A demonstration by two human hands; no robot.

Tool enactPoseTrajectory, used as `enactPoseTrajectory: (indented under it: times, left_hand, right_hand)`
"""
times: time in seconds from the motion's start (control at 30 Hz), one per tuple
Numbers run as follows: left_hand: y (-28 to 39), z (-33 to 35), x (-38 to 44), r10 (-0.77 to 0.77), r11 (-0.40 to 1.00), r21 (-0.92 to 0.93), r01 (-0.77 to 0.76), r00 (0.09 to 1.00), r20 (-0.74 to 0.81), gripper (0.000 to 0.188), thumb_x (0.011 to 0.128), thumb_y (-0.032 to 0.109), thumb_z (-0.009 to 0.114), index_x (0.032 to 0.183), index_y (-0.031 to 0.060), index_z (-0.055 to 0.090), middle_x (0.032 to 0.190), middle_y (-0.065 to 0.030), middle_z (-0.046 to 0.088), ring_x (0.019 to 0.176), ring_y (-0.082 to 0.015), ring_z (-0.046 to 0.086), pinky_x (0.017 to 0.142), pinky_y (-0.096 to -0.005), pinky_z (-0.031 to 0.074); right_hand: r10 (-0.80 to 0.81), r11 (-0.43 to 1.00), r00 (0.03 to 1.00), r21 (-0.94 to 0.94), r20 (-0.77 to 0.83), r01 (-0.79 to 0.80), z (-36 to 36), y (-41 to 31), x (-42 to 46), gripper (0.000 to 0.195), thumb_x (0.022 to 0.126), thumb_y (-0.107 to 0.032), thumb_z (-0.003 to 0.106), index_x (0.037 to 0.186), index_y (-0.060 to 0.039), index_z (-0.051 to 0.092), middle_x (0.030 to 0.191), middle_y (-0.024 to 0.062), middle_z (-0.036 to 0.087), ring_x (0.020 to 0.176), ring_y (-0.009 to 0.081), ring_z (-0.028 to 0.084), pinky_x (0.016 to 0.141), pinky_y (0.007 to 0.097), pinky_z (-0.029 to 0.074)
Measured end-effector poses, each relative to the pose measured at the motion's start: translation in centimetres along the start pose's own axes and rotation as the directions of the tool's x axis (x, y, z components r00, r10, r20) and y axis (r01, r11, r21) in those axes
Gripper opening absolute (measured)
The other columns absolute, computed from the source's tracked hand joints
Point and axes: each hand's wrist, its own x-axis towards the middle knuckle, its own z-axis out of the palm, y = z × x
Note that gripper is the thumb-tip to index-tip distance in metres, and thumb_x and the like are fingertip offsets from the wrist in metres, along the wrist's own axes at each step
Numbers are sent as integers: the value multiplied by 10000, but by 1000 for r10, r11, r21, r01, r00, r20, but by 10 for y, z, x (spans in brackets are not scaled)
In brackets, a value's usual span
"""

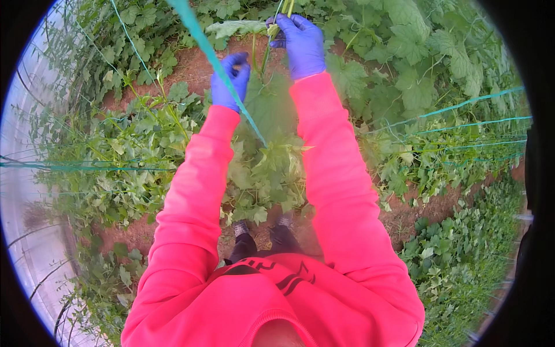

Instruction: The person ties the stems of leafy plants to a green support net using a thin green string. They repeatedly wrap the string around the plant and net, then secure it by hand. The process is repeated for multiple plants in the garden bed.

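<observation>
My right hand (303, 45), in a blue-purple glove, grips green plant stems (286, 8) at the top, just right of centre. A thin string runs up beside these stems. To its lower left is my left hand (230, 80), gloved alike, its fingers curled with a gap between them and the thumb; it holds nothing that I can make out. A teal twine (210, 50) slants close to the camera and crosses in front of my left hand. Below and between my hands grow broad green leaves (271, 104) of a vine, partly blurred.
Leafy vines (143, 143) spread on both sides over reddish soil (190, 65). More teal twines (472, 123) stretch across at right and left. Curved hoops and a pale translucent sheet (34, 243) stand at the far left. My shoes (240, 227) rest on soil below.
</observation>
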Motion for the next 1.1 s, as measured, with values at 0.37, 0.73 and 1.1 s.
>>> enactPoseTrajectory:
  times: [0.37,0.73,1.1]
  left_hand:
    - [-33,34,-29,-142,987,-87,137,989,-52,173,827,56,639,990,13,601,879,-71,655,685,-144,614,620,-263,494]
    - [-82,-30,-18,-782,346,-856,385,622,-37,215,902,243,447,958,43,506,918,-161,642,601,-220,534,532,-330,427]
    - [-24,-55,4,-393,717,-626,307,919,0,120,822,48,537,929,68,588,689,-5,523,536,-86,434,452,-237,327]
  right_hand:
    - [61,993,998,99,-17,-59,4,0,-10,178,910,-163,566,955,-12,646,859,74,675,705,129,634,580,258,539]
    - [75,990,997,125,-27,-71,-7,18,-27,163,909,-110,567,922,30,648,853,90,669,651,127,616,548,244,533]
    - [-17,993,994,110,-107,29,-23,-11,-11,168,925,-100,543,932,22,658,854,92,676,666,127,619,551,249,533]
